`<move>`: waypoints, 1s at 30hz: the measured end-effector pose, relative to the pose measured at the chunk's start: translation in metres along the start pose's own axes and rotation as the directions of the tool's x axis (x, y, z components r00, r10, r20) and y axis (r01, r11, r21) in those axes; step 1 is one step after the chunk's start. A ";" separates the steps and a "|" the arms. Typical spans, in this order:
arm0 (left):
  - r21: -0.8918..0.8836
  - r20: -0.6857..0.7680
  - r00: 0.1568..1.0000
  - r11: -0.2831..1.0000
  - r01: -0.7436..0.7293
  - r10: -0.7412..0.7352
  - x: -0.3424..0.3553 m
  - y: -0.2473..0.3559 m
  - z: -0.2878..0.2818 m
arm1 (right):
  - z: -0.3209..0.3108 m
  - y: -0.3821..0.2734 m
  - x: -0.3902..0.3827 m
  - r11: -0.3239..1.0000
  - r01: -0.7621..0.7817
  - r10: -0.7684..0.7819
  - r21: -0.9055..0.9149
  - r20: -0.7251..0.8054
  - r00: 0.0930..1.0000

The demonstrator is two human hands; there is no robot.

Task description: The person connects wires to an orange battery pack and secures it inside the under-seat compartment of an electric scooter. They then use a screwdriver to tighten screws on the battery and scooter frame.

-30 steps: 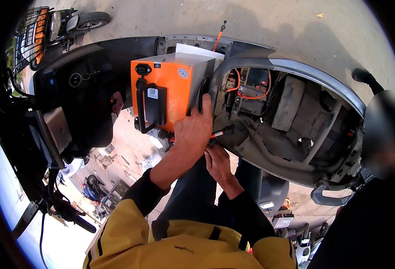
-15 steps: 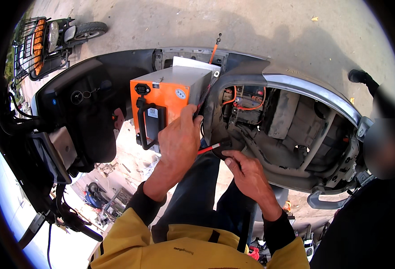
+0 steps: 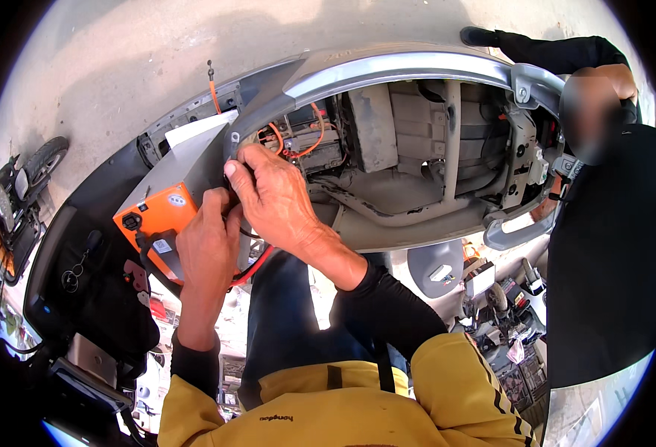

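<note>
A cable with a red stretch and a dark upper part runs up between my hands and ends in a metal ring terminal. My right hand is closed on its dark part just below the terminal. Close beside and lower, my left hand pinches the same cable, with its fingertips partly hidden. Left of both hands stands a battery box with an orange end, a grey casing and a black handle. The dark piece that my right hand held earlier cannot be made out.
The box sits in an opened scooter body, whose bay holds orange wires. Another orange cable sticks up behind the box. A person in black stands at the right. Parts and tools lie below; a motorcycle stands at far left.
My view has swung to the right. My right hand has moved up to the cable's dark part beneath the terminal. My left hand has shifted lower on the cable, close beside it.
</note>
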State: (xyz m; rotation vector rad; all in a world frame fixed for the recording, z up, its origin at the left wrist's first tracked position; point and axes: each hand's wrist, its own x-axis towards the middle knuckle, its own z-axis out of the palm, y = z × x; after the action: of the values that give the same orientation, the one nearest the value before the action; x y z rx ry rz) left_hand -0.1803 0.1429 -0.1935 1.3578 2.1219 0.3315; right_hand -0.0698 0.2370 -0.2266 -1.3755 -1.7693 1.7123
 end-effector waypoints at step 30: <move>-0.575 0.465 0.883 0.735 0.360 -0.068 0.230 -0.197 0.064 | 0.070 -0.025 0.104 0.918 0.200 -0.182 -0.342 0.084 0.980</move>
State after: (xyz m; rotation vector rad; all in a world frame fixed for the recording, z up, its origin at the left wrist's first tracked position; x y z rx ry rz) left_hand -0.3579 0.2518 -0.4224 0.6728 1.5551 0.5612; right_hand -0.1844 0.2822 -0.2599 -1.2436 -2.2384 1.3887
